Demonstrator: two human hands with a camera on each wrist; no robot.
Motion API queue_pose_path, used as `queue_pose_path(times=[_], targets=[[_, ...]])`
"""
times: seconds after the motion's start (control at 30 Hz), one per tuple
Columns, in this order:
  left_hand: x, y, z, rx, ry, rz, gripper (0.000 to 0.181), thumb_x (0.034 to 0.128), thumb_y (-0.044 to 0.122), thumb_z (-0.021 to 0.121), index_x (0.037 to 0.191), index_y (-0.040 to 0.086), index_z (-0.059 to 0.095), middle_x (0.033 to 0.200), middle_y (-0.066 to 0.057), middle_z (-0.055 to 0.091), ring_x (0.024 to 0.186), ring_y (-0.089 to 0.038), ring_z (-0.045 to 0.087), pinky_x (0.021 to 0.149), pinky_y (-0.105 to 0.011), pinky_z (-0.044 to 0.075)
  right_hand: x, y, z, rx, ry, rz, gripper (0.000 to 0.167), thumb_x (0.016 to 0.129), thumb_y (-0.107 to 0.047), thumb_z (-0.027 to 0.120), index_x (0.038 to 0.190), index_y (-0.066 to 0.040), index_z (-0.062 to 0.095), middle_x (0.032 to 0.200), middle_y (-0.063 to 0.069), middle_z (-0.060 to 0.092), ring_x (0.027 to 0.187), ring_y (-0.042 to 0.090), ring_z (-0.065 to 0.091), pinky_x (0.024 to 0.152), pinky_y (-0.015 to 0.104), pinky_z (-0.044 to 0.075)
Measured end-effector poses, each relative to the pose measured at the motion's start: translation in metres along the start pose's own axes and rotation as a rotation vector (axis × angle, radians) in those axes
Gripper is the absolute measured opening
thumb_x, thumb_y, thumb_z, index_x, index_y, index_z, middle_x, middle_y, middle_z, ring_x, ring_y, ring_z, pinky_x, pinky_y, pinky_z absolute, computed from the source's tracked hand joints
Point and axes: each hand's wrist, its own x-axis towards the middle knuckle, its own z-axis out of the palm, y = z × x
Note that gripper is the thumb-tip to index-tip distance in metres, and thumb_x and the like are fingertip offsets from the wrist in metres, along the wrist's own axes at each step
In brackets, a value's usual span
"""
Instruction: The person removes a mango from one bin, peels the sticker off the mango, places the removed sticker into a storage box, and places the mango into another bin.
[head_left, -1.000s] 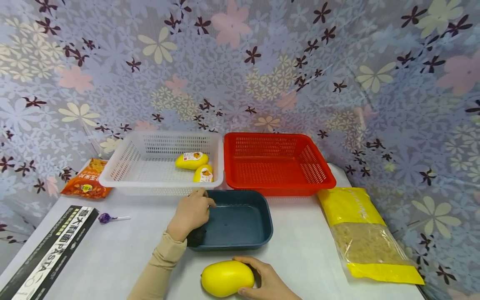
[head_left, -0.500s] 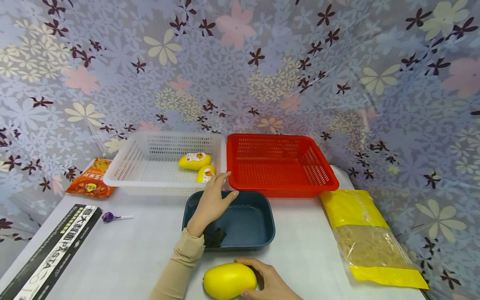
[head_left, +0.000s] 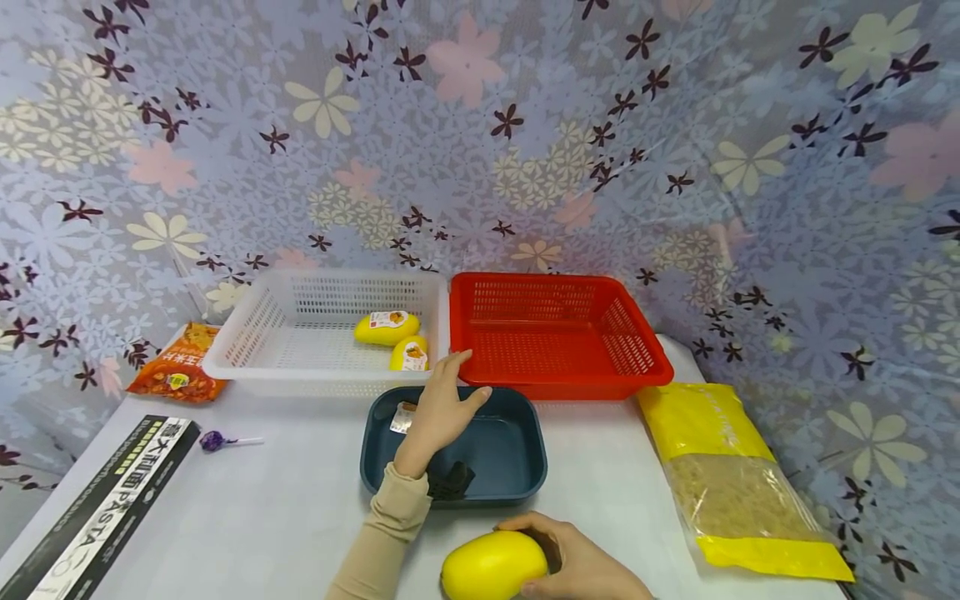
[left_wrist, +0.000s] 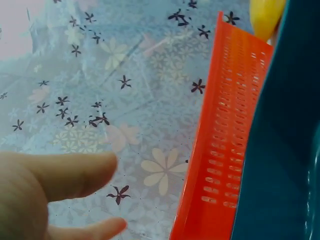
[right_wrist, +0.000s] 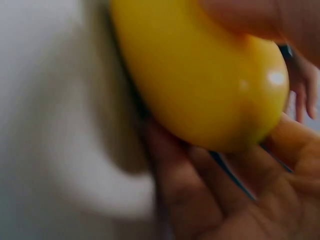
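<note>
In the head view my left hand [head_left: 441, 412] hovers over the dark teal tray [head_left: 510, 498], fingers extended and thumb spread, holding nothing. Its thumb and a fingertip also show in the left wrist view, touching nothing. A small pale, shiny flat piece [head_left: 403, 417] lies at the tray's left back; its kind is unclear. In front of the tray, my right hand [head_left: 581, 562] holds a yellow mango [head_left: 491, 567] from its right side. The right wrist view shows thumb and fingers curled round the mango [right_wrist: 200, 75]. A dark object [head_left: 450, 482] sits under my left wrist.
Behind the tray stand a white basket [head_left: 247, 372] with two labelled mangoes [head_left: 387, 327] and a red basket [head_left: 555, 388]. A yellow pasta bag [head_left: 738, 492] lies at right. At left are a pasta box [head_left: 112, 500], a lollipop [head_left: 217, 441] and an orange snack bag [head_left: 180, 367].
My left hand has moved right from the tray's left side and its fingers have straightened; the pale piece now shows there. My right hand and the mango have shifted right.
</note>
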Motion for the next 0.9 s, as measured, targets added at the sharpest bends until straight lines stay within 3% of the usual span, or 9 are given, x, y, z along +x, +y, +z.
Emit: queue_pose_path(times=[0.17, 0.33, 0.4, 0.53, 0.6, 0.7, 0.9], targets=[[0.007, -0.003, 0.007, -0.057, -0.063, -0.023, 0.071, 0.0926, 0.031, 0.062, 0.149, 0.003, 0.031, 0.157, -0.025, 0.023, 0.142, -0.045, 0.029, 0.112, -0.063, 0.028, -0.009, -0.003, -0.013, 0.024, -0.041, 0.001, 0.057, 0.085, -0.014, 0.070, 0.137, -0.011, 0.047, 0.133, 0.009, 0.056, 0.109, 0.025, 0.055, 0.095, 0.030, 0.047], [0.013, -0.009, 0.012, -0.118, -0.076, -0.027, 0.080, 0.0922, 0.036, 0.062, 0.152, 0.001, 0.023, 0.160, -0.024, 0.012, 0.146, -0.046, 0.020, 0.113, -0.065, 0.023, -0.022, -0.011, -0.026, -0.024, -0.028, -0.046, 0.056, 0.088, -0.017, 0.070, 0.139, -0.011, 0.047, 0.134, 0.006, 0.056, 0.112, 0.019, 0.055, 0.097, 0.026, 0.045], [0.015, -0.010, 0.014, -0.111, -0.086, -0.031, 0.083, 0.0917, 0.037, 0.063, 0.153, 0.001, 0.020, 0.161, -0.023, 0.009, 0.146, -0.045, 0.018, 0.113, -0.065, 0.023, -0.030, -0.015, -0.033, -0.050, 0.000, -0.111, 0.055, 0.089, -0.015, 0.068, 0.139, -0.010, 0.046, 0.135, 0.005, 0.056, 0.114, 0.017, 0.055, 0.098, 0.025, 0.045], [0.015, -0.014, 0.016, -0.089, -0.096, -0.034, 0.087, 0.0919, 0.035, 0.064, 0.154, 0.000, 0.014, 0.162, -0.022, 0.005, 0.146, -0.045, 0.018, 0.113, -0.064, 0.026, -0.041, -0.022, -0.049, -0.098, 0.065, -0.323, 0.052, 0.091, -0.003, 0.061, 0.140, -0.004, 0.044, 0.137, 0.003, 0.055, 0.118, 0.013, 0.055, 0.098, 0.024, 0.047], [0.015, -0.015, 0.018, -0.079, -0.085, -0.026, 0.088, 0.0922, 0.032, 0.064, 0.154, -0.002, 0.012, 0.162, -0.023, 0.004, 0.146, -0.046, 0.019, 0.111, -0.063, 0.028, -0.043, -0.024, -0.059, -0.124, 0.104, -0.424, 0.053, 0.090, 0.003, 0.059, 0.140, 0.001, 0.042, 0.138, 0.000, 0.055, 0.119, 0.011, 0.055, 0.098, 0.024, 0.048], [0.017, -0.017, 0.025, -0.051, -0.058, -0.017, 0.087, 0.0924, 0.029, 0.064, 0.153, -0.003, 0.012, 0.162, -0.022, 0.003, 0.144, -0.047, 0.024, 0.110, -0.060, 0.033, -0.043, -0.030, -0.075, -0.149, 0.183, -0.478, 0.054, 0.090, 0.007, 0.059, 0.140, 0.004, 0.040, 0.139, -0.008, 0.054, 0.120, 0.007, 0.055, 0.096, 0.022, 0.049], [0.023, -0.021, 0.037, 0.012, 0.045, -0.025, 0.081, 0.0937, 0.026, 0.062, 0.153, -0.004, 0.016, 0.162, -0.020, 0.008, 0.140, -0.043, 0.036, 0.110, -0.054, 0.037, -0.028, -0.050, -0.106, -0.211, 0.303, -0.454, 0.059, 0.089, 0.005, 0.061, 0.142, 0.008, 0.035, 0.135, -0.016, 0.051, 0.114, 0.001, 0.055, 0.093, 0.018, 0.049]])
